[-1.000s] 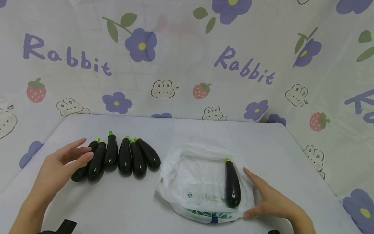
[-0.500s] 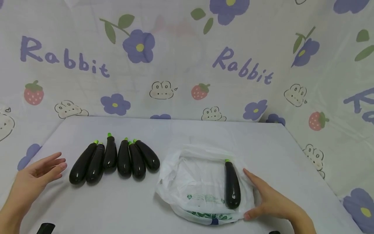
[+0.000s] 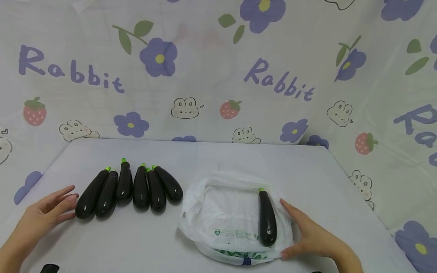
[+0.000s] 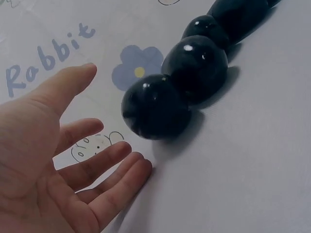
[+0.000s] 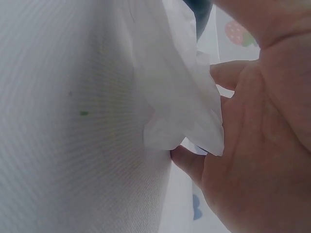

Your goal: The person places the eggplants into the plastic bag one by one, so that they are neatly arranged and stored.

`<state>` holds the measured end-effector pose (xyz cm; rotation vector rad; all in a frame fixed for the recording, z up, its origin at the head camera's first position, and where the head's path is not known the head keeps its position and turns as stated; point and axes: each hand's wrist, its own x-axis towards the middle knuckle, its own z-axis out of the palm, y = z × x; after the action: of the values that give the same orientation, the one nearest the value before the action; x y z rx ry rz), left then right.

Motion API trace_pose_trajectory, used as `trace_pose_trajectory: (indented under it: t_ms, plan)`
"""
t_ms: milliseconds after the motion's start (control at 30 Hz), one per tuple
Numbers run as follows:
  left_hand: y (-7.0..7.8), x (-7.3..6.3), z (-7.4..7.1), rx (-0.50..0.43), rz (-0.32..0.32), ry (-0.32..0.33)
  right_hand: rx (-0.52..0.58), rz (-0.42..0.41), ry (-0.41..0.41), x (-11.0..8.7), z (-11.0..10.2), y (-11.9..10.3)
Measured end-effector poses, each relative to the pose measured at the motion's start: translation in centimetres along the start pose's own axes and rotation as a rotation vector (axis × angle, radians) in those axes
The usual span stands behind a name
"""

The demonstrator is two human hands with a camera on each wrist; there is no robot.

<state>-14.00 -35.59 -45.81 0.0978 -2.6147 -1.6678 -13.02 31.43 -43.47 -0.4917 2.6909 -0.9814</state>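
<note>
On the left of the head view, my left hand (image 3: 46, 214) is beside the leftmost eggplant (image 3: 91, 195), its fingertips close to the eggplant's rounded end. In the left wrist view its thumb and fingers are spread, with a gap between them and the nearest eggplant (image 4: 156, 107). A white plastic bag (image 3: 232, 212) with green print lies with its mouth spread wide. One glossy black eggplant (image 3: 268, 220) with a green stem lies inside, near the right. My right hand (image 3: 315, 237) rests along the bag's right edge, thumb and fingers apart, touching the plastic.
Several more eggplants stand fanned out in a row to the right of the first, among them a raised middle one (image 3: 124, 184) and an outer one (image 3: 168, 184). A white tabletop (image 3: 136, 242) carries everything. Behind it hangs a printed cloth (image 3: 198, 68) with flowers and rabbits.
My left hand has drawn back left from over the row, then edged in again beside the leftmost eggplant. My right hand stays at the bag. The head view has shifted slightly.
</note>
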Motion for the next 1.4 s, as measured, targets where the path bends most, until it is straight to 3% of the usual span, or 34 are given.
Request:
trace_pose_trajectory:
  t_ms: [267,467,600,833,1167,1400]
  plan:
    - [-0.45,0.01,0.05,0.003,0.019,-0.009,0.001,0.013,-0.009,0.14,-0.02,0.01]
    - [-0.24,0.14,0.41,0.067,-0.012,-0.021,0.004,0.019,-0.007,0.18,-0.05,-0.02]
    - [0.01,0.1,0.45,0.087,0.001,-0.045,0.008,0.023,-0.005,0.15,-0.01,-0.07]
    - [0.2,0.03,0.48,0.206,-0.01,-0.055,-0.006,0.029,-0.006,0.21,-0.04,-0.14]
    - [0.2,0.23,0.69,0.248,-0.032,-0.085,-0.006,0.035,-0.011,0.3,-0.01,-0.15]
    - [0.31,0.36,0.9,0.275,-0.006,-0.108,0.0,0.069,-0.019,0.28,0.07,-0.17]
